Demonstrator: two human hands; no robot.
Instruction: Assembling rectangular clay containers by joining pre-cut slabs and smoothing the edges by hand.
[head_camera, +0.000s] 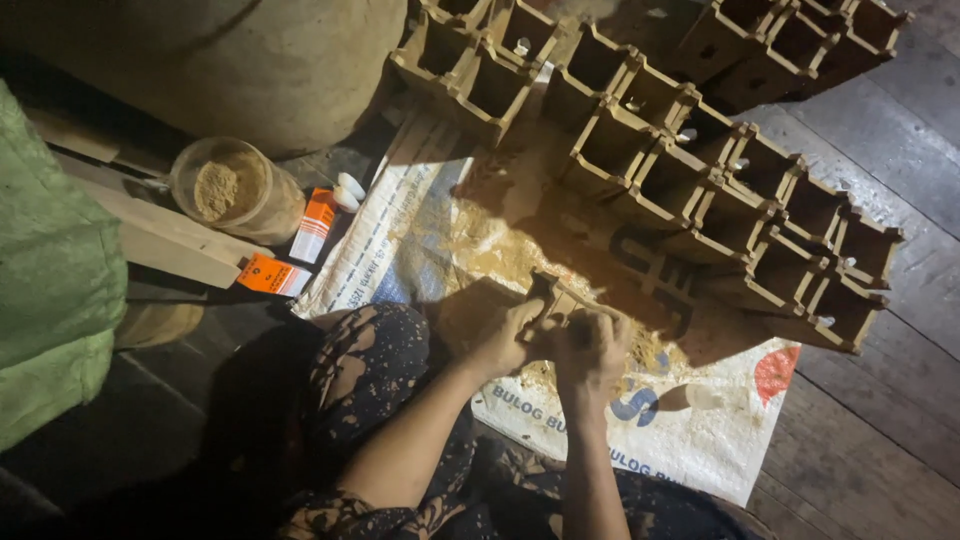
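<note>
Small brown wooden piece (556, 300) is looking light and stiff; left hand (510, 338) and right hand (590, 348) are closing around its edges, gripping firmly.

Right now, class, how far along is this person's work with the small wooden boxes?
Done: rows of open wooden boxes stand joined at the far edge of the woven sack. In hand: the left hand and right hand grip one small wooden piece over scattered sawdust. What is left cannot be told; no loose unfinished pieces show.
</note>
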